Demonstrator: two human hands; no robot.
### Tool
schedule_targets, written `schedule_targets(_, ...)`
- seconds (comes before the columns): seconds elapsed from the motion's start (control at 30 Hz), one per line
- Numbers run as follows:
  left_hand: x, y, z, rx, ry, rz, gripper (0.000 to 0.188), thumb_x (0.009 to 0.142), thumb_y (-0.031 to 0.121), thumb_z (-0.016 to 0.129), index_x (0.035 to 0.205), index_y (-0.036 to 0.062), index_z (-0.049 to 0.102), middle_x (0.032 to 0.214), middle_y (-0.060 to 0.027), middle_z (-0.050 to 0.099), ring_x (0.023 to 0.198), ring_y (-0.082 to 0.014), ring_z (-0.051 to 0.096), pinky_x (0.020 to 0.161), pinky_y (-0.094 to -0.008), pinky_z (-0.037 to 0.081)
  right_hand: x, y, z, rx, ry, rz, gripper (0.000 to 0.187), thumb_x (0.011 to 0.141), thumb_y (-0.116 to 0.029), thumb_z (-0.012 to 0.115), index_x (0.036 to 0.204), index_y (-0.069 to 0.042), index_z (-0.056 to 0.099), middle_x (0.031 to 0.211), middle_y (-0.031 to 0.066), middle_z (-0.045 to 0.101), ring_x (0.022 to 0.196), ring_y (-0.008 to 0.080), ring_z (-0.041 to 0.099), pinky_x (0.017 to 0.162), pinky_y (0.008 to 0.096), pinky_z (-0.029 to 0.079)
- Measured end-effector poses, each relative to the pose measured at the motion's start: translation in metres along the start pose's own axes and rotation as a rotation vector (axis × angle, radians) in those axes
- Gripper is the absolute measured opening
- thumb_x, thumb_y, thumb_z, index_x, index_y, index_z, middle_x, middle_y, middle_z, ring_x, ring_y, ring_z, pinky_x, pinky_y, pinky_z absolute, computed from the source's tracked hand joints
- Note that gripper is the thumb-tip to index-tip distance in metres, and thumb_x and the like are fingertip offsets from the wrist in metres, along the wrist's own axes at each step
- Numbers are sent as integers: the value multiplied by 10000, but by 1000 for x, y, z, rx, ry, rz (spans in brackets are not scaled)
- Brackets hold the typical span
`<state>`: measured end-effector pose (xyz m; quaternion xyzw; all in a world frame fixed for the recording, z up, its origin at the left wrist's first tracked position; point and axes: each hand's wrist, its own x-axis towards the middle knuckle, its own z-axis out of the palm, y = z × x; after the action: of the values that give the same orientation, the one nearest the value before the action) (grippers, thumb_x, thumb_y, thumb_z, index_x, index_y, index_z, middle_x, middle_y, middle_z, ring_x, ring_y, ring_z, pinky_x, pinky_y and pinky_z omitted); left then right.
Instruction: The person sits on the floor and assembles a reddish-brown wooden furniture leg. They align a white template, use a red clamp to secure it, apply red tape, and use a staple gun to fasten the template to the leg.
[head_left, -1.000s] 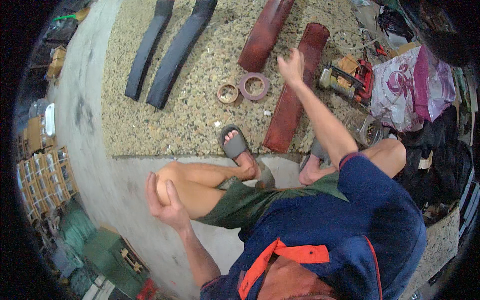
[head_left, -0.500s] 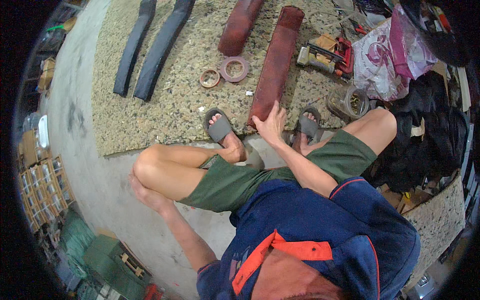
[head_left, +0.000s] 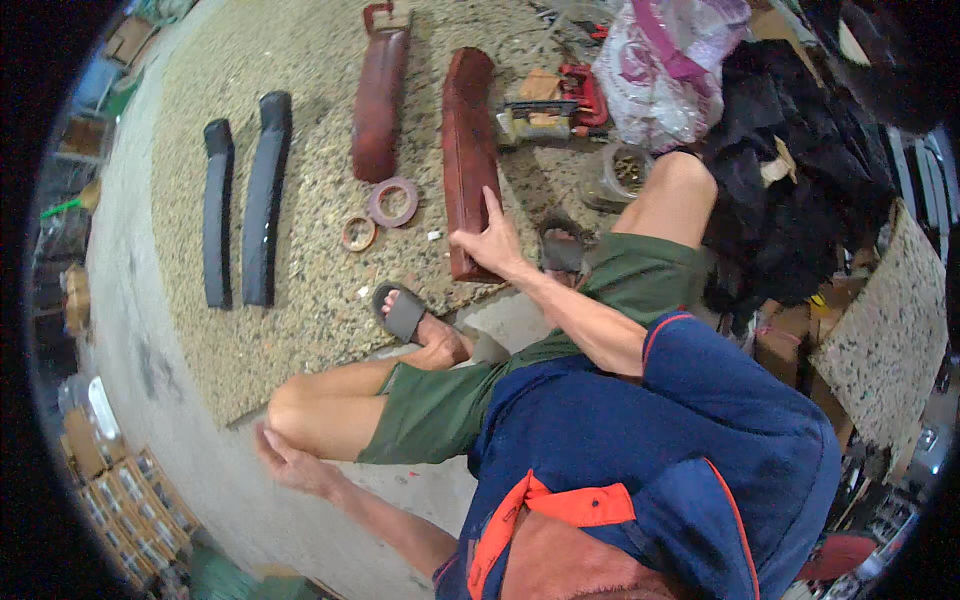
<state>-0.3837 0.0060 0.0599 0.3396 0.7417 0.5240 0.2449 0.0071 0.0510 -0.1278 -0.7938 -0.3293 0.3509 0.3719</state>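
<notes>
A long piece covered in reddish-brown leather-like material (head_left: 466,150) lies lengthwise on the speckled foam mat (head_left: 330,130). My right hand (head_left: 492,245) rests on its near end, thumb across the top and index finger stretched along the right side; the other fingers are partly hidden. Beside my bent left knee is my left hand (head_left: 290,464), holding nothing, its fingers loosely apart. A second reddish-brown piece (head_left: 378,105) lies farther off to the left, with a red clamp (head_left: 380,14) at its far end. Between the two pieces and my left foot are a purplish tape roll (head_left: 393,203) and a smaller orange-brown tape roll (head_left: 359,234).
Two slim dark covered pieces (head_left: 265,200) lie on the mat's left. Right of the held-down piece are a staple gun (head_left: 535,120), a clear tub of small fasteners (head_left: 625,170), a white and pink plastic bag (head_left: 660,80) and heaped black fabric (head_left: 770,200). Boxes line the left.
The view has shifted, so the mat's things sit farther left and lower. My right index finger now points more up along the piece. My left hand stays by the knee.
</notes>
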Motion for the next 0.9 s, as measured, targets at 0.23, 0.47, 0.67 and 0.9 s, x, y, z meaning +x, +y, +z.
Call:
schedule_targets(0.23,-78,96,115,-145,-796,693,585,738,-24,806,1304,-40,659,1363,-214,678,1318,-356,624,1125,-438,481,-52,-28,-210,542,-507,-125,819,934,-269,675,1615,59,362,1550,141,526,1390,221,529,1187,352,395)
schedule_targets(0.47,-172,147,218,180,-1344,1364,969,643,59,853,1544,149,507,1458,-157,586,1422,-390,494,1214,-517,380,-148,-94,-313,466,-725,73,1141,766,-620,697,1608,75,365,1602,193,473,1476,289,466,1240,384,316)
schedule_targets(0.67,-184,128,252,261,-1829,1252,872,670,105,865,1482,115,545,1308,-157,641,1265,-400,579,1088,-497,465,-120,-116,-362,-59,-826,-99,676,906,-385,766,1447,-5,624,1412,159,663,1296,251,623,1108,406,472)
schedule_targets(0.9,-203,79,303,64,-2164,904,991,579,290,991,1452,65,581,1298,-199,698,1221,-397,656,1067,-483,513,122,-107,-453,-205,337,-550,385,946,-47,635,1321,36,650,1191,159,741,1090,254,709,941,379,567)
